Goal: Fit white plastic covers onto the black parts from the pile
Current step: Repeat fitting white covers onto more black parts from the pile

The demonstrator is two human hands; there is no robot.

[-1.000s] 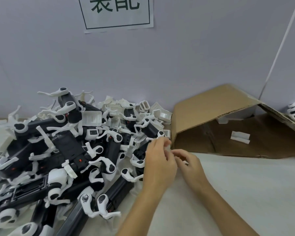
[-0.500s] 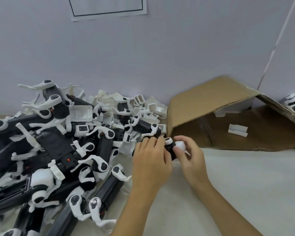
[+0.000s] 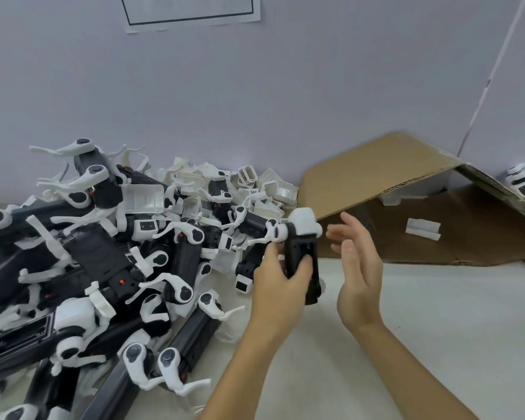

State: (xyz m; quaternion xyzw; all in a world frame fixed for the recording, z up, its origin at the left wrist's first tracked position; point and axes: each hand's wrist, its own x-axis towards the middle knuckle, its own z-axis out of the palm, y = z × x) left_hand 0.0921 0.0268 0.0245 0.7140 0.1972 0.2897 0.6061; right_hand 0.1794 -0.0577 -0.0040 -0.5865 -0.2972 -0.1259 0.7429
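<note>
Head view: a black part, white cover on top, is gripped upright by the left hand right of the pile; the right hand is held open beside it.

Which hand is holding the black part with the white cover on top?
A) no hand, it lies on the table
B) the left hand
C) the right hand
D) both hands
B: the left hand grips the black part under its white cover, while the right hand is open beside it, not touching.
</note>
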